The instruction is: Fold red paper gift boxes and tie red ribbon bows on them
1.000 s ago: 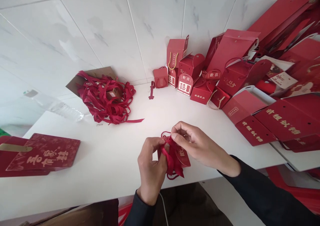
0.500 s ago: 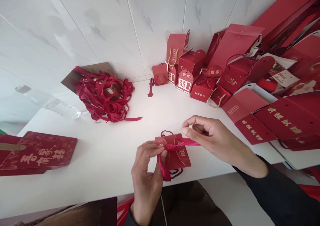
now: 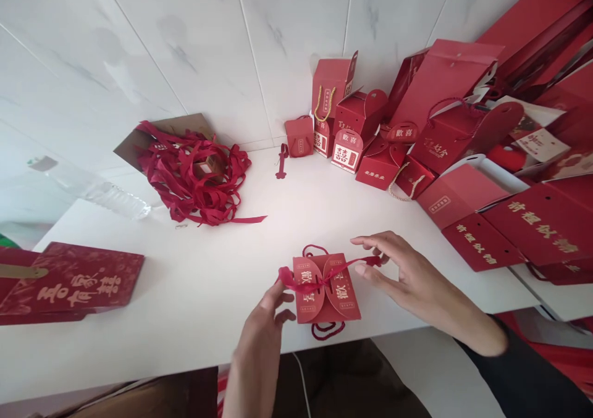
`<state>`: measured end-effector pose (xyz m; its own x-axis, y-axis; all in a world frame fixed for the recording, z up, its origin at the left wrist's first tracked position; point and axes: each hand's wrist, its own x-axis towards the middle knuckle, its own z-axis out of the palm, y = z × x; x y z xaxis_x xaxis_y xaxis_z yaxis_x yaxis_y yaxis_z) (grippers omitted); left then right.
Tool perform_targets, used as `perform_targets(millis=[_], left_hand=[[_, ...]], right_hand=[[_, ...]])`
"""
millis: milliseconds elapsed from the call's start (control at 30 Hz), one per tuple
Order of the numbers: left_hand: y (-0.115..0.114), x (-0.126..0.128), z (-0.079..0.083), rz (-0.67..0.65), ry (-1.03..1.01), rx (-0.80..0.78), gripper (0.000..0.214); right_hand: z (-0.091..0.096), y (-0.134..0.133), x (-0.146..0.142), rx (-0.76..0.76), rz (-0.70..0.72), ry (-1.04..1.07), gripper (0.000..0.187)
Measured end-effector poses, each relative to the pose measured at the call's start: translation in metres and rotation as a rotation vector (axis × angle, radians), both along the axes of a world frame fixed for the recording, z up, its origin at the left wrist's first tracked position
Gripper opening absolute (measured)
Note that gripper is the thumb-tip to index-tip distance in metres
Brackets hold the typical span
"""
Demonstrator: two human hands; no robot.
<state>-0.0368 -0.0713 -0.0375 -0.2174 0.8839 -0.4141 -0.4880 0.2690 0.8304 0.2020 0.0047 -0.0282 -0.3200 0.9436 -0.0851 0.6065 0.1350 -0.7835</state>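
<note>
A small red gift box (image 3: 309,310) with gold lettering lies on the white table, its two rounded flaps meeting in the middle. Dark red cord handles stick out at its far and near sides. Across the flaps runs a red ribbon (image 3: 303,286), crossed or knotted at the centre. My left hand (image 3: 264,319) pinches the ribbon's left part at the box's left edge. To the right, my right hand (image 3: 398,267) has thumb and forefinger spread apart; the ribbon's right tail reaches up beside its fingers, seemingly not gripped.
A cardboard box (image 3: 127,146) spills a heap of red ribbon (image 3: 199,183) at the back left. Several red gift boxes (image 3: 370,165) crowd the back and right. A red bag (image 3: 92,282) lies at the left, and a clear plastic bottle (image 3: 115,199) lies behind it.
My left hand has shifted left and down, drawing the ribbon outward. My right hand has spread its fingers and moved slightly right. The box's flaps now show more fully.
</note>
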Motion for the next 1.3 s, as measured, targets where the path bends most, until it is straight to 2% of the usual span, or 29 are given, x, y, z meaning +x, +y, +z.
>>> perform_targets(millis=[67, 133, 300, 367, 600, 700, 833, 1000, 1167, 1300], left_hand=[[-0.001, 0.01, 0.001, 0.025, 0.229, 0.022, 0.041], [0.002, 0.017, 0.0, 0.025, 0.347, 0.045, 0.037], [0.015, 0.023, 0.003, 0.006, 0.467, 0.18, 0.027], [0.016, 0.026, 0.005, 0.007, 0.445, 0.197, 0.026], [0.011, 0.03, 0.001, 0.105, 0.317, 0.173, 0.036], [0.009, 0.03, -0.001, 0.118, 0.288, 0.183, 0.034], [0.009, 0.032, -0.002, 0.124, 0.22, 0.206, 0.031], [0.007, 0.031, -0.006, 0.255, 0.155, 0.179, 0.032], [0.005, 0.027, -0.003, 0.15, 0.249, 0.165, 0.029], [0.009, 0.027, 0.011, 0.104, 0.388, 0.197, 0.028]], right_hand=[[-0.007, -0.006, -0.001, 0.046, -0.014, -0.017, 0.035], [-0.012, -0.012, -0.005, 0.103, -0.021, -0.028, 0.028], [-0.008, -0.021, -0.021, 0.371, -0.053, -0.07, 0.016], [-0.005, -0.022, -0.024, 0.413, -0.033, -0.065, 0.015], [-0.01, -0.021, -0.017, 0.323, -0.03, -0.044, 0.013], [-0.01, -0.021, -0.016, 0.278, 0.022, -0.032, 0.018], [-0.006, -0.023, -0.021, 0.257, 0.054, -0.024, 0.015], [-0.006, -0.026, -0.023, 0.261, 0.049, -0.073, 0.017], [-0.005, -0.026, -0.022, 0.306, -0.073, -0.015, 0.009], [0.008, -0.022, -0.031, 0.416, -0.026, 0.075, 0.006]])
